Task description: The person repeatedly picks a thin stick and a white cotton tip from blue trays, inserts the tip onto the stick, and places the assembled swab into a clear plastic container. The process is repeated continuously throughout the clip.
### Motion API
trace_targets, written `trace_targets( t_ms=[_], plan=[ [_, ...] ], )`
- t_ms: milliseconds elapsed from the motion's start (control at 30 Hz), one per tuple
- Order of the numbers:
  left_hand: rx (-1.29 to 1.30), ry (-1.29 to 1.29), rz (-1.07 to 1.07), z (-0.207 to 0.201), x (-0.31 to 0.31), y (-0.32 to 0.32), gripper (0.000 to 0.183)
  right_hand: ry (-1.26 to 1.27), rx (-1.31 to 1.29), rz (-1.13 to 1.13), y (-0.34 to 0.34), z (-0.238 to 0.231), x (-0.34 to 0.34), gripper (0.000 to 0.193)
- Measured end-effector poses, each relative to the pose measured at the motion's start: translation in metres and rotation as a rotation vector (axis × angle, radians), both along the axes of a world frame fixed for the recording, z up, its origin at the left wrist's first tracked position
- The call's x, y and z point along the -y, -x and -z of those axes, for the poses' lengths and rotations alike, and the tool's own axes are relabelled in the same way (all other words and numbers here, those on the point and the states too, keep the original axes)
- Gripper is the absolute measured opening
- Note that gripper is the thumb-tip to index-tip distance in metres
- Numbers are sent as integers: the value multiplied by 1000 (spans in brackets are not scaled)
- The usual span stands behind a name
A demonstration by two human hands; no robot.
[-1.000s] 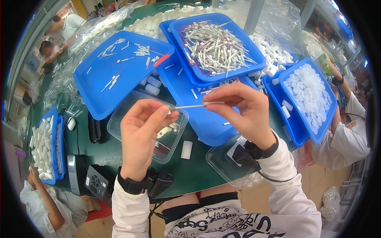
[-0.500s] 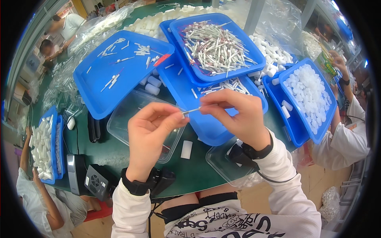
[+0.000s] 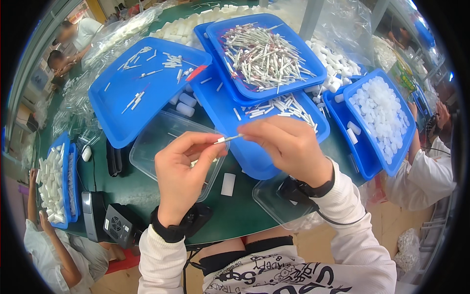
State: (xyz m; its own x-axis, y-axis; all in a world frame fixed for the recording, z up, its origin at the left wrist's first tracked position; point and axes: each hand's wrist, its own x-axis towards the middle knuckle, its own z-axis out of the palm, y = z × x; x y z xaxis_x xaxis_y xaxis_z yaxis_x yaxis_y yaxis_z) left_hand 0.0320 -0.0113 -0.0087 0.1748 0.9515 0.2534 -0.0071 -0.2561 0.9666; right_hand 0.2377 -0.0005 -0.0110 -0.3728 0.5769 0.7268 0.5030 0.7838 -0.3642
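Observation:
Between my hands, over the front of the middle blue tray (image 3: 259, 164), is a thin white stick-like piece (image 3: 228, 139) with a thicker white end. My left hand (image 3: 181, 164) pinches the thicker end between thumb and fingers. Something small and pale shows against its palm, too small to name. The fingertips of my right hand (image 3: 289, 147) close on the thin end and partly hide it. Behind my hands, a raised blue tray (image 3: 323, 81) holds a heap of similar thin pieces (image 3: 269, 56). More lie on the left blue tray (image 3: 115, 117).
Clear plastic tubs (image 3: 139, 157) sit by my hands, with a white cylinder (image 3: 227, 184) on the green table (image 3: 230, 220). At right, a tilted blue tray holds translucent white pieces (image 3: 379, 115). Black boxes (image 3: 117, 223) stand at the left edge. Other people work on both sides.
My right hand has shifted slightly left, its fingers more curled over the thin end. More of the piece's thicker white end shows at my left fingertips.

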Motion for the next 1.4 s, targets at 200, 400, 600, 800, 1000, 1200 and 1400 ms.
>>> trace_targets(
  t_ms=[200, 400, 600, 800, 1000, 1200, 1400],
  plan=[
    [-55, -19, 21, 0, 0, 1, 11, 30, -72, -63, 6, -3, 3, 23],
    [-67, -28, 18, -4, 1, 1, 12, -54, -50, -112, 4, -5, 1, 19],
    [-62, 2, 43, -5, 4, 4, 9, -128, -29, -160, 6, -2, 0, 20],
    [-156, -110, 27, 0, 1, 2, 10, -64, -11, -142, 8, -2, 0, 20],
    [-290, -205, -63, -1, -1, 2, 24, 84, 149, 22, 8, -20, 8, 19],
    [-812, -222, -270, -9, -12, 43, 22, 347, -11, 303, -9, -63, -21, 9],
    [-1024, -229, -144, 0, -17, 59, 14, -39, 224, 663, -37, -28, -107, 31]
  ],
)
